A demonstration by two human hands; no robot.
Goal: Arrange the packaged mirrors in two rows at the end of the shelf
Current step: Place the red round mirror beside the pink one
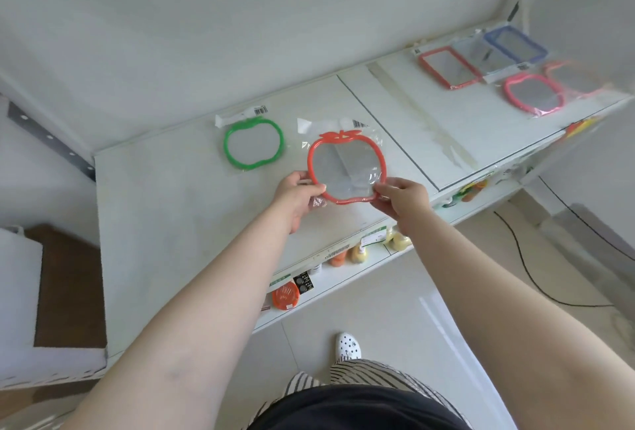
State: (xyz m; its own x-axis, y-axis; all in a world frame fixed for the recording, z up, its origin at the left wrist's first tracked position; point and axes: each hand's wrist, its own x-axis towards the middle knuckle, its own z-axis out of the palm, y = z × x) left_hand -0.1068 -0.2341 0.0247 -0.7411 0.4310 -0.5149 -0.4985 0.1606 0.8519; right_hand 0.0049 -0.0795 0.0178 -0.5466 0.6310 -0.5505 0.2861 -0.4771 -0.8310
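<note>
Both hands are working the orange apple-shaped mirror [346, 168] right now, holding it in its clear wrapper just above the shelf [171, 223]. The left hand [298, 195] is pinching the frame's lower left edge, thumb on top and fingers curled under it. The right hand [402, 196] is pinching the lower right edge the same way, fingertips closed on the rim. The mirror is tilting slightly toward the person, just to the right of the green apple-shaped mirror [254, 145], which is lying flat on the shelf near the wall.

Taking that green mirror as the marker: well off to its right, at the far end of the shelf, the rest are waiting, a red rectangular mirror [448, 67], a blue rectangular mirror [515, 44], a pink apple-shaped mirror [534, 94] and another blurred one beyond it.

The step in hand looks like placing the second piece of a row. The next move probably calls for lowering the orange mirror flat beside the green one, tops level and wrappers not overlapping, then letting both hands release before reaching right for the next.
</note>
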